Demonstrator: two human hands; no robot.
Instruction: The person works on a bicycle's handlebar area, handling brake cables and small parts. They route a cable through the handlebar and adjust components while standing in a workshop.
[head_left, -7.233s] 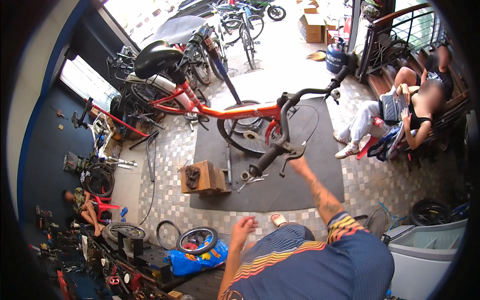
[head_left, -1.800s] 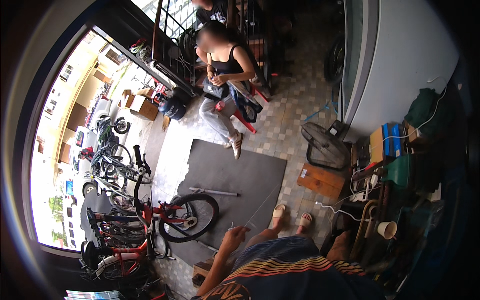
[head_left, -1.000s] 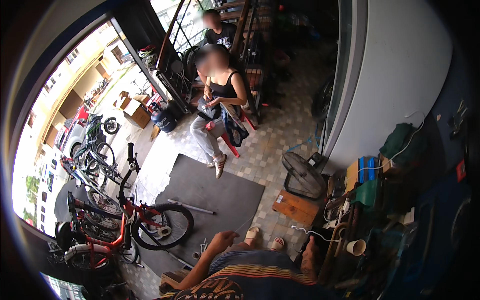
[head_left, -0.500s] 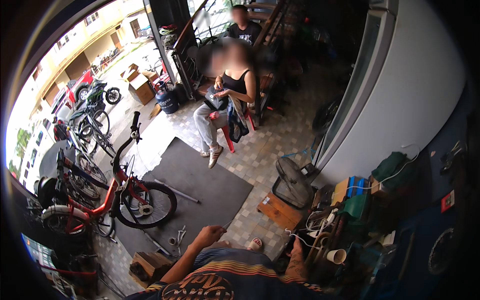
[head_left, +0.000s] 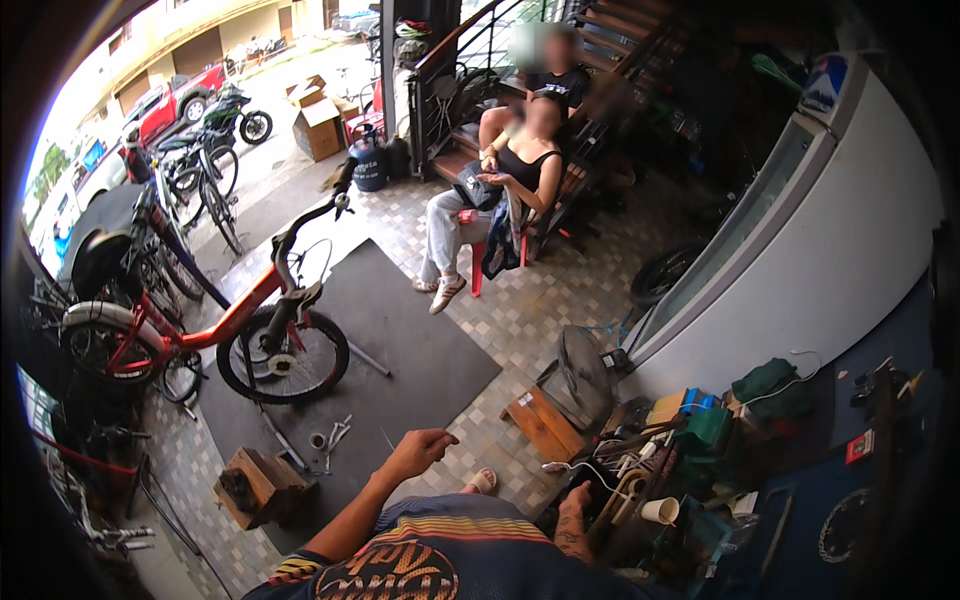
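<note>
My left hand is raised in front of my body over the edge of the dark mat, its fingers curled together in a pinch. A thin, pale, rod-like sliver shows beside its wrist side; whether the fingers grip it is unclear. My right hand reaches down at the cluttered bench on my right, next to a white cable and several long-handled tools. Its fingers are mostly hidden in the dark there. Close to it stands a pale cup.
A red bicycle stands at left on the dark mat, near a wooden block and loose metal parts. A wooden box and a fan lie ahead right. One person sits on a red stool; another sits behind, by the stairs.
The view has swung, shifting the scene. My left hand stays curled, with its wrist turned; the thin sliver now shows on its other side. My right hand remains low at the bench.
</note>
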